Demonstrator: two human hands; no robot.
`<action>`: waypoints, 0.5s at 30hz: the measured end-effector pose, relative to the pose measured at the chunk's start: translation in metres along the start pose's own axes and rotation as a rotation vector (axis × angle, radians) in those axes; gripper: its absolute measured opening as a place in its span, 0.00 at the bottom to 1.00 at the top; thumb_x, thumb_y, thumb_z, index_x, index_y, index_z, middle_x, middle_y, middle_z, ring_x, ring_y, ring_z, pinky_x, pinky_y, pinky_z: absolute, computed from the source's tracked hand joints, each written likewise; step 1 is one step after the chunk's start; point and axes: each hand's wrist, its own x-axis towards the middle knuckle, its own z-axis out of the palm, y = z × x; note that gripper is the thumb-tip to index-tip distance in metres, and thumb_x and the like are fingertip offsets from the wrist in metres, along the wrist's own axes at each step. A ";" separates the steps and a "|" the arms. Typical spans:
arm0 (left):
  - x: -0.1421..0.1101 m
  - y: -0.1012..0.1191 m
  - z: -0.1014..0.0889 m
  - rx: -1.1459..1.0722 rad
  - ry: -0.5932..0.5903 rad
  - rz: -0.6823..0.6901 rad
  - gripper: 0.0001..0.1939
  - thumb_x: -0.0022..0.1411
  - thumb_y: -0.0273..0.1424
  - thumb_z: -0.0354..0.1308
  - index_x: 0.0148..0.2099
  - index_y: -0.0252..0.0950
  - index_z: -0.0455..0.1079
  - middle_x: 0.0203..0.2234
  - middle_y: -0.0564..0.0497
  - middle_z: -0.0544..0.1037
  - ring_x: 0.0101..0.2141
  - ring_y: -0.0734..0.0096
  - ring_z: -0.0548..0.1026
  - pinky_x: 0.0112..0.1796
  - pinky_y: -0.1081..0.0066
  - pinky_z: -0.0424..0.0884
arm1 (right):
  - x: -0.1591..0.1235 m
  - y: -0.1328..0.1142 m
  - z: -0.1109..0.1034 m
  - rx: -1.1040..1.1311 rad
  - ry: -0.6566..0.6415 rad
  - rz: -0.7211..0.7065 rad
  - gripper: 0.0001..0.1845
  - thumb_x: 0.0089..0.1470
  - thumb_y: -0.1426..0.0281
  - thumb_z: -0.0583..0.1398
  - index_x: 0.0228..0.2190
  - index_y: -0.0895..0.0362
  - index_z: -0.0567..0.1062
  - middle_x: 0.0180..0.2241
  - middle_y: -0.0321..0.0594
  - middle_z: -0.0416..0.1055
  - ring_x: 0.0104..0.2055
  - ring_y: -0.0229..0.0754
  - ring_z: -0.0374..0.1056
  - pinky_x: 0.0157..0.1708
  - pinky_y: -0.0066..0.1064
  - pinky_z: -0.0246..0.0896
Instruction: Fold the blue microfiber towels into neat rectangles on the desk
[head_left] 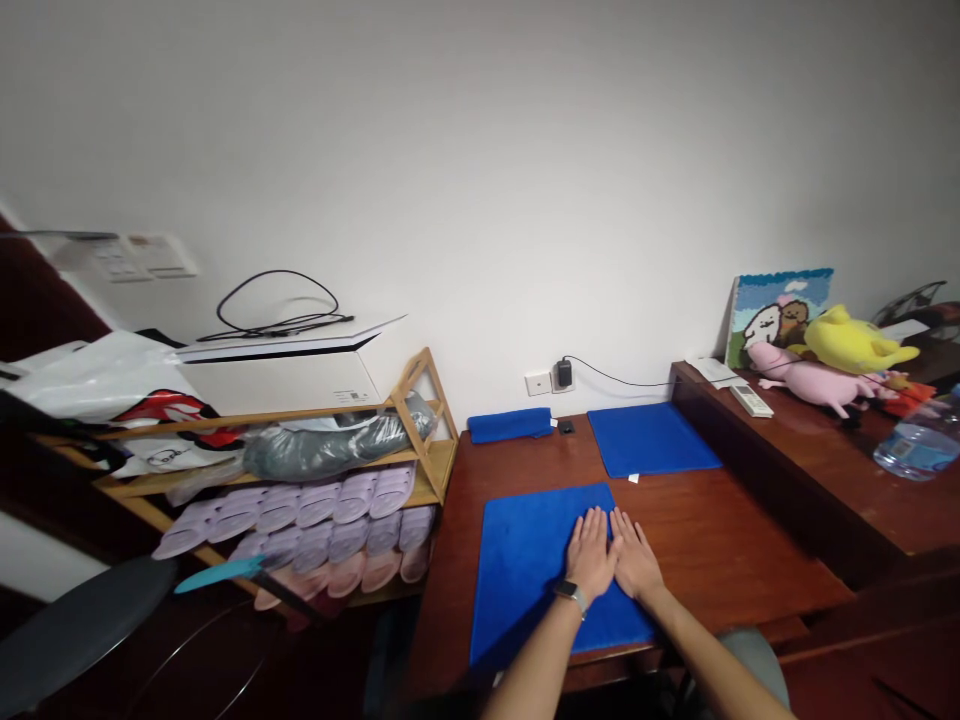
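Note:
A blue cloth (517, 560) lies spread flat at the front of the brown wooden table (720, 530). My left hand (592, 550), with a watch on its wrist, rests palm down on the cloth, fingers stretched out. Beside it my right hand (636, 556) lies flat along the cloth's right edge, its fingers stretched forward. The two hands touch or nearly touch at the thumbs. Behind them, a second blue cloth (649, 440) is laid flat at the back right. A folded or rolled blue cloth (510, 425) sits at the back left by the wall.
On the left stands a wooden rack (427, 450) with lilac and pink slippers (337, 500) and a white box (292, 375) on top. The raised ledge at right holds a remote control (751, 401), plush toys (855, 345) and a water bottle (919, 445). A charger (564, 373) is plugged into the wall.

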 end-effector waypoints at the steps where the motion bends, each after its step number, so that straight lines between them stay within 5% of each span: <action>1: 0.000 0.006 0.004 -0.024 -0.022 0.009 0.33 0.77 0.43 0.29 0.78 0.37 0.42 0.74 0.46 0.54 0.73 0.61 0.49 0.71 0.52 0.49 | 0.000 0.001 0.002 -0.003 0.000 -0.011 0.37 0.67 0.63 0.42 0.73 0.60 0.49 0.75 0.43 0.43 0.77 0.47 0.35 0.74 0.45 0.31; 4: -0.013 -0.008 0.000 -0.029 -0.045 0.008 0.34 0.77 0.46 0.29 0.78 0.37 0.43 0.74 0.47 0.54 0.73 0.62 0.49 0.72 0.54 0.48 | 0.001 0.002 0.004 0.016 -0.001 0.011 0.37 0.68 0.61 0.40 0.73 0.61 0.48 0.75 0.44 0.42 0.77 0.48 0.36 0.74 0.46 0.32; 11: -0.095 -0.129 -0.049 0.171 0.003 -0.274 0.37 0.76 0.51 0.34 0.78 0.36 0.45 0.74 0.44 0.53 0.73 0.56 0.51 0.70 0.50 0.51 | -0.002 -0.005 -0.005 0.038 -0.008 0.052 0.39 0.70 0.56 0.37 0.73 0.65 0.46 0.75 0.43 0.40 0.77 0.45 0.36 0.75 0.43 0.30; 15: -0.119 -0.165 -0.055 0.228 0.072 -0.339 0.37 0.77 0.50 0.35 0.78 0.36 0.42 0.74 0.43 0.54 0.72 0.56 0.53 0.69 0.50 0.54 | -0.001 -0.006 -0.010 0.033 -0.023 0.061 0.39 0.70 0.56 0.37 0.73 0.64 0.46 0.75 0.43 0.40 0.77 0.45 0.36 0.74 0.43 0.30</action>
